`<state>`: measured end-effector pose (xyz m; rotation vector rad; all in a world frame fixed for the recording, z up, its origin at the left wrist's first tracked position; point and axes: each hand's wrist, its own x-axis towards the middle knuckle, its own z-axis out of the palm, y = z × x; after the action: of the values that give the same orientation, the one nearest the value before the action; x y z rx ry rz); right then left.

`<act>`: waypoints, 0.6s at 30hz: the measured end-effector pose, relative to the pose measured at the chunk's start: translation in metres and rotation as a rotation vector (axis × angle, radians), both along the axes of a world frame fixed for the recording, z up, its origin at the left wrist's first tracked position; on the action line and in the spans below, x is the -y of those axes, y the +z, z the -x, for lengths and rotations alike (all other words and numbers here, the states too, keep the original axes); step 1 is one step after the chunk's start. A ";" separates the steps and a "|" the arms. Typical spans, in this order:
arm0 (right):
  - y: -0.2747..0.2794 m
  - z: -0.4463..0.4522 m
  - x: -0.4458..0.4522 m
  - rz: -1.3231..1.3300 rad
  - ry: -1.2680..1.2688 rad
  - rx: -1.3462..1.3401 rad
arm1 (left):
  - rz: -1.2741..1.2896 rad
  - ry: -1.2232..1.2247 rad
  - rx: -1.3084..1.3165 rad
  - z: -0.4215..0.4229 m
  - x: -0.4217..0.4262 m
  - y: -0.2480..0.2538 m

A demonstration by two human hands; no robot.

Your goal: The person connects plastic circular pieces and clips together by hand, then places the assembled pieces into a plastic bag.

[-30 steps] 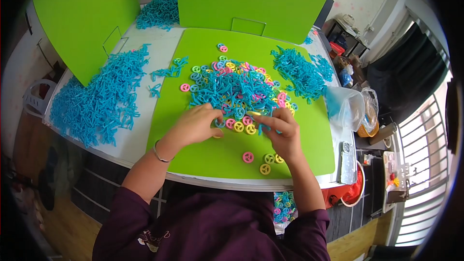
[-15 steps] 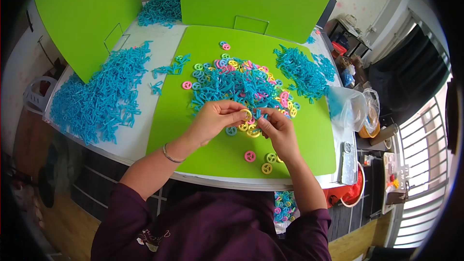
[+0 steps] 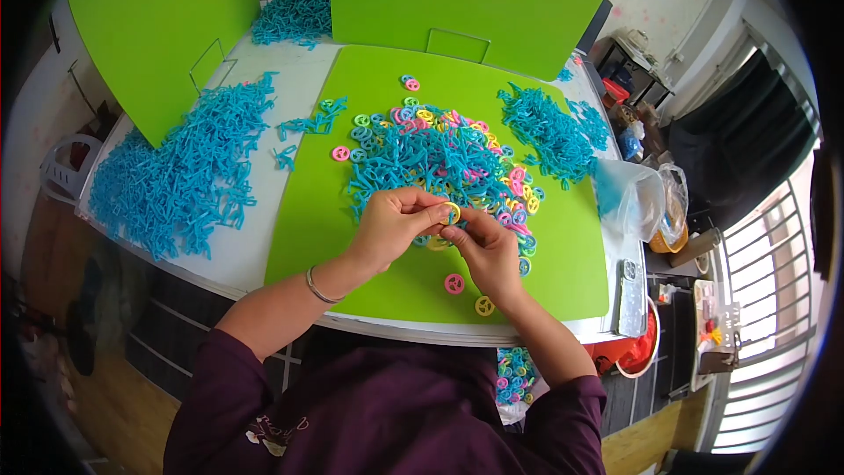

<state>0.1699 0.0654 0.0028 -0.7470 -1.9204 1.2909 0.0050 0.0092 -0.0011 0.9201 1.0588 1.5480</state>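
Over the front of the pile, my left hand (image 3: 393,227) pinches a small yellow plastic wheel (image 3: 453,213) between thumb and fingertips. My right hand (image 3: 488,253) is closed against the wheel's right side, its fingers on a blue plastic piece mostly hidden by them. Behind both hands lies a heap of blue plastic pieces (image 3: 431,157) mixed with pink, yellow, green and blue spoked wheels. Nearer to me, a pink wheel (image 3: 454,283) and a yellow wheel (image 3: 484,305) lie apart on the green mat (image 3: 352,288).
Large heaps of blue pieces sit at left (image 3: 180,176) and right (image 3: 549,136), with another heap (image 3: 294,13) at the back. Green boards (image 3: 475,0) stand behind and left. A phone (image 3: 629,295) rests at the right edge near a clear plastic bag (image 3: 635,193).
My right hand has moved left, bringing the blue piece up to the yellow wheel. My left hand stays nearly in place with the wheel.
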 end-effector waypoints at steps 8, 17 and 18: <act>-0.001 -0.004 -0.004 -0.679 -0.080 0.198 | 0.032 -0.028 -0.024 0.005 -0.002 0.000; 0.004 0.001 -0.006 0.368 0.034 -0.169 | -0.012 -0.005 0.067 0.000 -0.001 0.007; 0.001 0.001 -0.006 0.399 0.023 -0.178 | -0.040 0.017 -0.002 -0.001 0.000 0.006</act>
<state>0.1689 0.0719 0.0038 -0.7740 -1.5528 1.7209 0.0064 0.0094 0.0048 0.9418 1.0429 1.5880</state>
